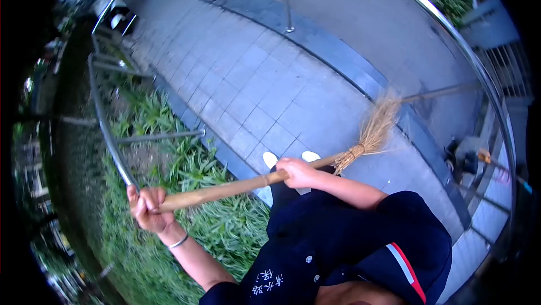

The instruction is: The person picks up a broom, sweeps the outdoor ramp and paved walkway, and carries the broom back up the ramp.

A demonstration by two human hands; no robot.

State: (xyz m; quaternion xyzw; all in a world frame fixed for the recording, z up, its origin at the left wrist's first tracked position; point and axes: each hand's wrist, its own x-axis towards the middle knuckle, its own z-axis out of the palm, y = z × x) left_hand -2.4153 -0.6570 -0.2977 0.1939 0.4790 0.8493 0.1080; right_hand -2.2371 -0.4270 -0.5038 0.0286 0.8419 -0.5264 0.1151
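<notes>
A straw broom (376, 127) with a thick wooden handle (225, 190) lies slantwise across the view in front of my body. My left hand (149, 206) wraps round the handle's far end at the left, with a bracelet on the wrist. Nearer the bristles, my right hand (297, 173) grips the handle, its back turned up. The straw head points up and to the right, over the edge of the tiled path. The fibres are slightly blurred, and whether they touch the ground I cannot tell.
Grey tiles (253, 96) run up the middle between metal railings (104, 119). Grass (231, 220) grows at the left. A raised kerb (332, 57) borders the path's right side. My white shoes (270, 159) stand on the tiles. Someone holding an orange-and-blue stick (490, 161) is partly visible at the right.
</notes>
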